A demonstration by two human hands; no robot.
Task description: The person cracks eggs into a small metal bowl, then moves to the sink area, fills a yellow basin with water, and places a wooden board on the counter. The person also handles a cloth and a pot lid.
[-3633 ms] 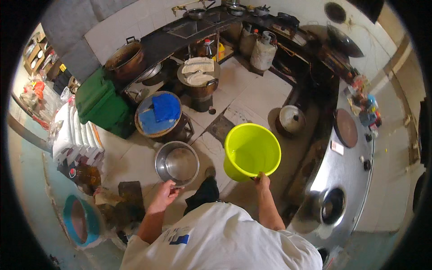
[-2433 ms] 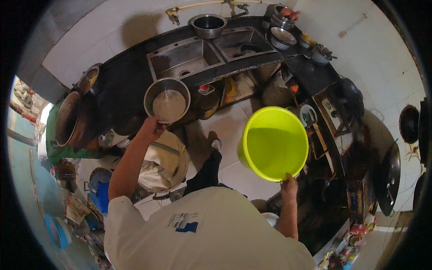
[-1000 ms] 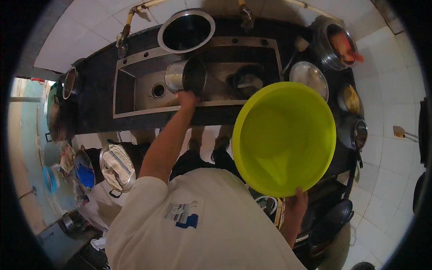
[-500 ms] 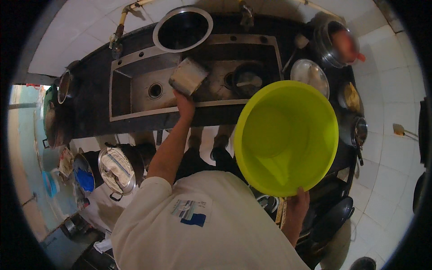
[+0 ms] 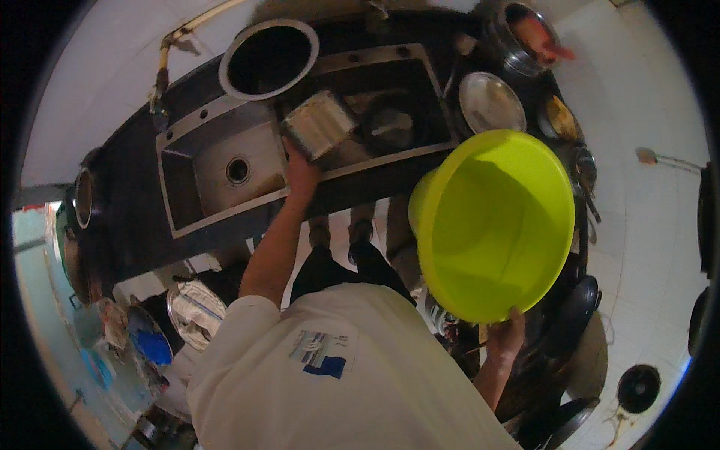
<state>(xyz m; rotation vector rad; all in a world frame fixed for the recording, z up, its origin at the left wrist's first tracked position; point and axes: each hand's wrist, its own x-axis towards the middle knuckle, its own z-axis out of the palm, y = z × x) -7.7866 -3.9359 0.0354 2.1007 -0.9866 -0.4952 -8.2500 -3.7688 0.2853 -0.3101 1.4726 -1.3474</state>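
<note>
My left hand [image 5: 302,171] is closed around the lower end of a boxy, dull metal container [image 5: 322,124] and holds it over the divider of the steel double sink [image 5: 214,219]. What the container holds, if anything, is hidden. My right hand [image 5: 508,335] grips the near rim of a big yellow-green plastic tub [image 5: 491,240]. The tub is tilted with its mouth toward me, and nothing shows inside it. It hangs in front of the counter, to the right of the sink. A dark round pan [image 5: 388,127] sits in the right basin.
A wide metal-rimmed pot [image 5: 259,91] stands behind the sink, beside a pipe with a tap [image 5: 160,97]. On the right of the counter are a metal plate [image 5: 491,103], a steel pot [image 5: 517,60] and a small bowl [image 5: 559,118]. Cloth-filled pots [image 5: 196,313] stand below left.
My view has turned, so the sink and counter appear slanted. The tub has shifted slightly right and its tilt has changed. Both hands keep their holds.
</note>
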